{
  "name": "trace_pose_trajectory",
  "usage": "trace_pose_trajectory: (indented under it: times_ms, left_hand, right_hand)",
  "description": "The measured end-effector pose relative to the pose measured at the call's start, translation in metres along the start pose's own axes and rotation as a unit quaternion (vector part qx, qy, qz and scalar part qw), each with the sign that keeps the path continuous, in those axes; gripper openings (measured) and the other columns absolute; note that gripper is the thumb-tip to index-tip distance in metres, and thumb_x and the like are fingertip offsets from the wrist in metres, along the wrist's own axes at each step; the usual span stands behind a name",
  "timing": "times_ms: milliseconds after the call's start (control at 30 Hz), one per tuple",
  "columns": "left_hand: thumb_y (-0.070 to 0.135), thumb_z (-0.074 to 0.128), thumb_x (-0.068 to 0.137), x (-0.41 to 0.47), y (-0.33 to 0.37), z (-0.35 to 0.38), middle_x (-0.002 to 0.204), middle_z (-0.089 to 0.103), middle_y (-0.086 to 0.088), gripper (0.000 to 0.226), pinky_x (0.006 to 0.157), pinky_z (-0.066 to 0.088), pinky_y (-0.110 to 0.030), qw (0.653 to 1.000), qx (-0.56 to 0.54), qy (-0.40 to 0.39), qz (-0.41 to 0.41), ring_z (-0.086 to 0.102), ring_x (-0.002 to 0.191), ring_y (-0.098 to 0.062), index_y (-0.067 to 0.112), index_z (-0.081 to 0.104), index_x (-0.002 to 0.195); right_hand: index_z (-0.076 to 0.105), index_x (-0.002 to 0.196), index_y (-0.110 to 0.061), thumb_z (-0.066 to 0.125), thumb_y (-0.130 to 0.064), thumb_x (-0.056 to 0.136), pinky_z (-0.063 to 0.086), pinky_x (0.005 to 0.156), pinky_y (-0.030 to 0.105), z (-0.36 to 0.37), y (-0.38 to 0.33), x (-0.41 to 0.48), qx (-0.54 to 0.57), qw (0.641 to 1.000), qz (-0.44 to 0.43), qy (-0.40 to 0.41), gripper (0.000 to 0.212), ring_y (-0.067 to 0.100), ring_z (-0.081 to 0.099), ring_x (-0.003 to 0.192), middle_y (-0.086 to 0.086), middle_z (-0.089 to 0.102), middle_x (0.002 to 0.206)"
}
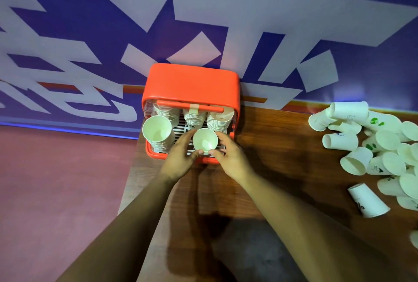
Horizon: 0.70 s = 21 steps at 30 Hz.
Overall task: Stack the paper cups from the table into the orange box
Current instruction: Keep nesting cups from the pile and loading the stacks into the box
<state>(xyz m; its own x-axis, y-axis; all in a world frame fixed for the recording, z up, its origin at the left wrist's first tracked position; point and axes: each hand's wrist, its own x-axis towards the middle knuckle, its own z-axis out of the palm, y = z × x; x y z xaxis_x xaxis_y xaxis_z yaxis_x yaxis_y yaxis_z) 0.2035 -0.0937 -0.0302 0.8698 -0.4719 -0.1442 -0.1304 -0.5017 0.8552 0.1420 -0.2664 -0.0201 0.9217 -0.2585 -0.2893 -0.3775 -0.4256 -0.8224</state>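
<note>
The orange box [192,82] stands open at the far left end of the wooden table, against the wall. Inside it stand several stacks of white paper cups, the nearest tall stack [157,132] at front left. A single upright paper cup [205,140] sits at the front middle of the box. My left hand [181,157] and my right hand [228,155] hold it between them, fingers curved round its sides and thumbs pinching its near rim.
A heap of loose paper cups [373,143] lies on the right part of the table [282,145], most on their sides. One cup [367,200] lies apart, nearer me. The table's left edge drops to a reddish floor [56,179].
</note>
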Motion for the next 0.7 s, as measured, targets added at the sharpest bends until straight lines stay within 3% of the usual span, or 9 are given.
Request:
trace_pose_trajectory:
  times_ms: [167, 300, 467, 600, 700]
  left_hand:
    - [0.015, 0.071, 0.089, -0.009, -0.001, -0.001, 0.137, 0.05, 0.008, 0.062, 0.108, 0.044, -0.037, 0.999, -0.016, 0.023, -0.018, 0.05, 0.128, -0.014, 0.015, 0.043, 0.145]
    - [0.029, 0.066, 0.086, -0.018, 0.01, -0.001, 0.141, 0.049, -0.004, 0.064, 0.113, 0.033, -0.034, 0.998, 0.009, 0.057, -0.028, 0.042, 0.133, -0.016, 0.01, 0.044, 0.142]
    - [0.031, 0.055, 0.084, -0.043, 0.037, 0.011, 0.124, 0.044, -0.001, 0.046, 0.1, 0.046, -0.042, 0.993, 0.032, 0.11, -0.008, 0.049, 0.118, -0.021, 0.013, 0.053, 0.126]
    - [0.028, 0.053, 0.083, -0.054, 0.075, 0.05, 0.115, 0.05, 0.001, 0.037, 0.094, 0.049, -0.039, 0.997, 0.039, 0.058, 0.016, 0.053, 0.106, -0.013, 0.013, 0.057, 0.117]
    - [0.031, 0.053, 0.082, -0.051, 0.107, 0.095, 0.109, 0.051, 0.0, 0.035, 0.09, 0.049, -0.039, 0.998, 0.06, -0.009, 0.012, 0.054, 0.103, -0.02, 0.013, 0.06, 0.111]
  right_hand:
    - [0.048, 0.137, -0.032, 0.07, -0.018, 0.085, 0.05, 0.1, 0.042, 0.009, -0.007, 0.005, -0.011, 1.0, -0.004, -0.011, 0.059, 0.015, 0.056, 0.119, -0.002, 0.058, 0.132]
    - [0.046, 0.142, -0.022, 0.069, -0.026, 0.088, 0.043, 0.107, 0.038, -0.002, -0.009, -0.006, -0.026, 1.0, 0.014, 0.009, 0.059, 0.017, 0.05, 0.128, 0.001, 0.053, 0.141]
    - [0.05, 0.139, -0.017, 0.064, -0.028, 0.091, 0.046, 0.104, 0.037, -0.065, 0.019, -0.049, -0.092, 0.995, -0.006, 0.04, 0.051, 0.017, 0.053, 0.124, 0.002, 0.053, 0.137]
    - [0.05, 0.138, -0.022, 0.061, -0.035, 0.092, 0.045, 0.105, 0.042, -0.147, 0.071, -0.095, -0.164, 0.983, 0.048, 0.068, 0.049, 0.022, 0.048, 0.128, 0.002, 0.046, 0.141]
    - [0.051, 0.135, -0.017, 0.061, -0.032, 0.092, 0.045, 0.103, 0.043, -0.208, 0.112, -0.127, -0.194, 0.972, 0.08, 0.104, 0.047, 0.026, 0.049, 0.124, 0.006, 0.044, 0.14]
